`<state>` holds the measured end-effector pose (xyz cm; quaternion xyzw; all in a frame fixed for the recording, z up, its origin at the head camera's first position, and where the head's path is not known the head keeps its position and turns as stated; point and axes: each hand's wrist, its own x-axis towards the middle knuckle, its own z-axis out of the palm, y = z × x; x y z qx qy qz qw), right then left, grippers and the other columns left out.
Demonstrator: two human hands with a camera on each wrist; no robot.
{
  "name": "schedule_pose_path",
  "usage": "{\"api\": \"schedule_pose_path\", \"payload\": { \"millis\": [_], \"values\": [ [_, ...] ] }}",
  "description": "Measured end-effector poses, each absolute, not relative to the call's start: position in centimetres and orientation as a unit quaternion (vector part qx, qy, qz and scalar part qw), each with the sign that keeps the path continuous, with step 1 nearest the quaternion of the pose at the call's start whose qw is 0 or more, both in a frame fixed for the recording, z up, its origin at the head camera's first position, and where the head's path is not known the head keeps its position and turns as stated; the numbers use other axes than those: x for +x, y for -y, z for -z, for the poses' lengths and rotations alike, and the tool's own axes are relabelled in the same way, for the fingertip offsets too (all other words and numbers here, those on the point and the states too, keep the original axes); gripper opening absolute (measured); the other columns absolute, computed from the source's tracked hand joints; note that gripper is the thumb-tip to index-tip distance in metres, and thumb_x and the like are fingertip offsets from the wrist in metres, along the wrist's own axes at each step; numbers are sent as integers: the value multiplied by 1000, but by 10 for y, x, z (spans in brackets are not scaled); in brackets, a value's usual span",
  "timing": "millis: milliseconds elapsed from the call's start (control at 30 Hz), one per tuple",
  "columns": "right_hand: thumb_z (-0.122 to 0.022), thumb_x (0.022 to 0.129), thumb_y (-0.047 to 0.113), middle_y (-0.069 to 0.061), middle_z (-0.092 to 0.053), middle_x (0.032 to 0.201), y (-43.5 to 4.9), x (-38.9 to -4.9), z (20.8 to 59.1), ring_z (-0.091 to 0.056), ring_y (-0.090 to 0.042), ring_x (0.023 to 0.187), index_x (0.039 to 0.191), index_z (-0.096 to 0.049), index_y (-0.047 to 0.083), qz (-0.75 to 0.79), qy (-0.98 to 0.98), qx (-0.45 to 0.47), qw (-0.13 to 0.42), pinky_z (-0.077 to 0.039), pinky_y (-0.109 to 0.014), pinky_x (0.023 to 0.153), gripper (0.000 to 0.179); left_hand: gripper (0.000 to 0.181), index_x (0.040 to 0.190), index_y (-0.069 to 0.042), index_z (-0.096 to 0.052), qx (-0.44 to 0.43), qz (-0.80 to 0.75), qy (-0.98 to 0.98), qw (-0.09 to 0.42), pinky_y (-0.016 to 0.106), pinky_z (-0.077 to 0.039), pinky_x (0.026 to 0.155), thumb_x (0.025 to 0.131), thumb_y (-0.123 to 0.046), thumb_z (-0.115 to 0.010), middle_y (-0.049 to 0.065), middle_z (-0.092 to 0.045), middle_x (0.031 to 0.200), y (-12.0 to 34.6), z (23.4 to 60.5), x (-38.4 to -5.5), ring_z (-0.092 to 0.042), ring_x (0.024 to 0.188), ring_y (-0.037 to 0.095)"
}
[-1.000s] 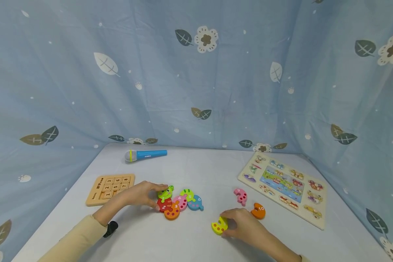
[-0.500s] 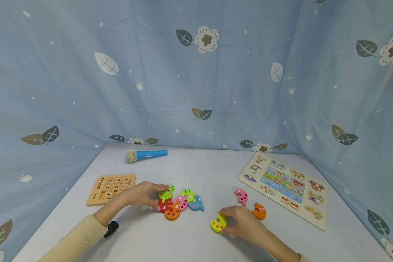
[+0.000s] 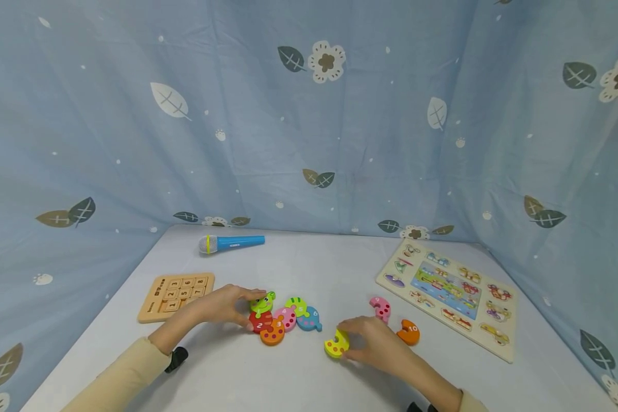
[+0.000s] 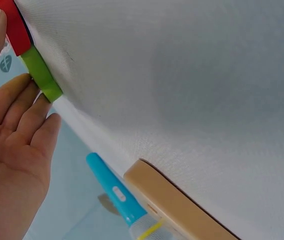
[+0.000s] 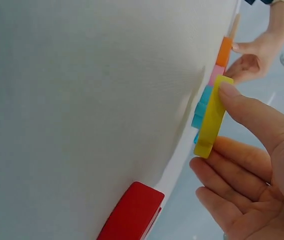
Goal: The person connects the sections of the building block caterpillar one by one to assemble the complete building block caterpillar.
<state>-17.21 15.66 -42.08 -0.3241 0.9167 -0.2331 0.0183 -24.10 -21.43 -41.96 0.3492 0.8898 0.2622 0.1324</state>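
Note:
My right hand (image 3: 378, 343) pinches a yellow crescent-shaped puzzle piece (image 3: 337, 344) with red dots between thumb and fingers. In the right wrist view the yellow piece (image 5: 213, 117) stands edge-on, overlapping the blue one behind it. To its left lies a joined caterpillar number puzzle (image 3: 272, 331): a green smiling head, then red 2, orange 3, pink 4, green 5 and the blue 6 (image 3: 308, 319). My left hand (image 3: 221, 306) holds the head end, thumb at the red piece (image 4: 14, 27) and fingertips against the green head (image 4: 41, 75).
Loose pink 9 (image 3: 380, 309) and orange 10 (image 3: 408, 332) pieces lie right of my right hand. A wooden picture puzzle board (image 3: 445, 297) is at the right. A wooden number slide puzzle (image 3: 175, 297) and a blue toy microphone (image 3: 232, 243) lie at the left and back.
My right hand has carried the yellow piece leftward and slightly back, closer to the blue 6. The left hand has stayed at the head end of the caterpillar.

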Motion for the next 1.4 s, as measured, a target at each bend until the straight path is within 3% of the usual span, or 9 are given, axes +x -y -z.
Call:
{"api": "schedule_pose_path", "payload": {
  "millis": [433,1400],
  "values": [
    [-81,79,27,-2,-68,117,-150,-188,416,-61,-24,113,119,-69,5,239,-913,-327,55,-51,-41,94,47,74,139,-4,-52,347,-260,-892,130,52,-35,107,76,-31,-81,12,-46,145,213,419,-242,-41,133,36],
    [-83,76,25,-1,-68,117,-143,-219,418,-62,-16,112,116,-70,6,253,-874,-409,68,-50,-29,95,46,76,139,-3,-51,340,-258,-894,138,52,-34,107,76,-32,-81,12,-46,145,213,419,-240,-40,134,36]
  ]
}}
